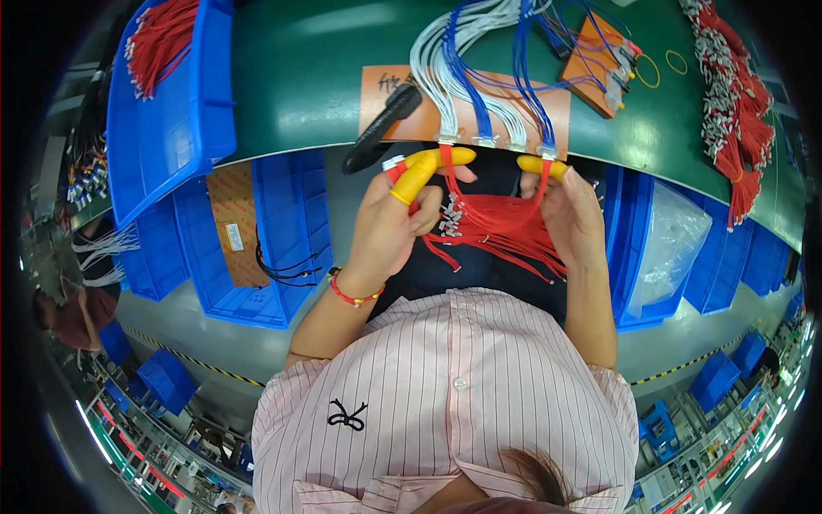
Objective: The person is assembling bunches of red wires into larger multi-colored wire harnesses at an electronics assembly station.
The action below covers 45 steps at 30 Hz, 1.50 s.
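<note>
My left hand, with yellow finger cots on its thumb and forefinger, is closed around one end of a red cable at the board's near edge. A second red piece with a white end is tucked in the same hand. My right hand, also wearing a yellow cot, pinches the cable's other end below a white connector. White and blue wires run from connectors along that edge. A bundle of red cables with silvery ends hangs between my hands over my lap.
An orange board lies on the green table, with a black marker-like tool across it. A small orange block carries wires. Red cables fill part of a blue bin; more hang at right. Blue bins stand below.
</note>
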Each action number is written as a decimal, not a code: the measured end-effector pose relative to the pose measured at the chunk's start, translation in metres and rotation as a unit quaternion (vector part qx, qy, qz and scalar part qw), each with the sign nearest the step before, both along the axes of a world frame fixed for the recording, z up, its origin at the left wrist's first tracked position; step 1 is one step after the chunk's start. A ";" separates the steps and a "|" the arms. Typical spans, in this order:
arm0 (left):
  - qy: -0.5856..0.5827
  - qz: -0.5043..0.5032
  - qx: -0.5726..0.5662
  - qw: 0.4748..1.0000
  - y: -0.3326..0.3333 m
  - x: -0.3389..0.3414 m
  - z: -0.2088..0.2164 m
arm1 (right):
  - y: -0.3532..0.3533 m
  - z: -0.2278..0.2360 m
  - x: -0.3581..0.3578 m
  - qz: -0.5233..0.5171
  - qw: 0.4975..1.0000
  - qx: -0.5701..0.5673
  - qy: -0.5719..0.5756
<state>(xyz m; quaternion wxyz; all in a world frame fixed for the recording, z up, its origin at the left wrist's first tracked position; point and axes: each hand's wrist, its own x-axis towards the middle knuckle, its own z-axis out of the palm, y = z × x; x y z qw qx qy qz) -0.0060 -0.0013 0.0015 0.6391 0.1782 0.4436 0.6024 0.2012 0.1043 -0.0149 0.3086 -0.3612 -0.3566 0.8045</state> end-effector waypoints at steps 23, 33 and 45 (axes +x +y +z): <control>-0.330 -0.168 -0.033 0.928 -0.032 0.029 -0.003 | -0.021 -0.005 -0.003 0.078 0.977 0.166 -0.111; 0.043 0.025 -0.010 0.999 -0.005 0.034 0.001 | -0.034 0.017 -0.023 0.138 0.931 0.294 -0.168; -0.001 0.056 0.011 0.998 0.009 0.013 -0.014 | 0.001 0.004 0.050 0.022 0.999 0.019 -0.034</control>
